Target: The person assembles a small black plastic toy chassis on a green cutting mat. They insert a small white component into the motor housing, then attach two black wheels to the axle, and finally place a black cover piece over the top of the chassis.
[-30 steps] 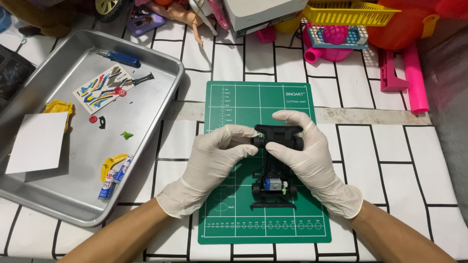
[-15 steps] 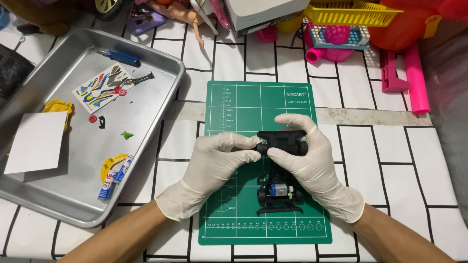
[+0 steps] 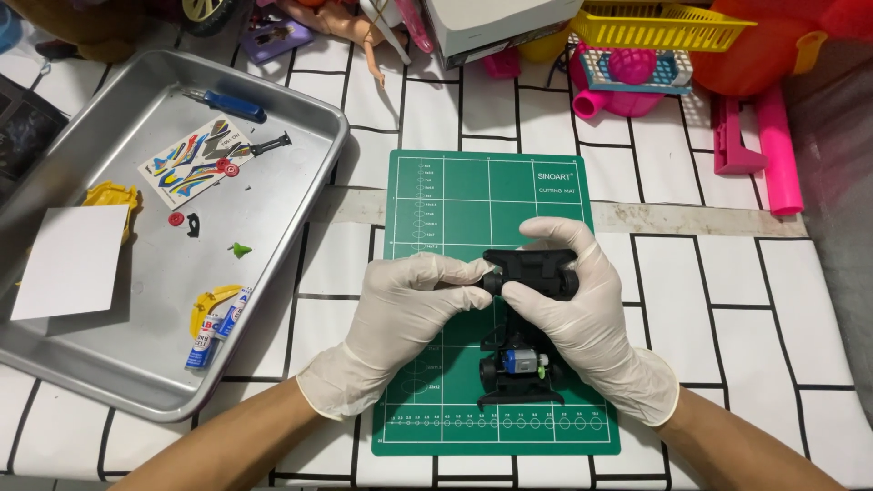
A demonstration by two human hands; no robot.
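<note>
Gripping the black toy car chassis (image 3: pixel 527 314) from both sides, the gloved left hand (image 3: pixel 405 318) and right hand (image 3: pixel 582 314) are holding it over a green cutting mat (image 3: pixel 455 195) lying on the white tile-patterned bench (image 3: pixel 727 282), with a metal tray (image 3: pixel 300 195) sitting at left.

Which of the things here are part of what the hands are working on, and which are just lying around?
In use:
left hand
right hand
black toy car chassis
green cutting mat

Lying about:
metal tray
blue screwdriver
sticker sheet
white card
yellow basket
pink plastic toys
</note>
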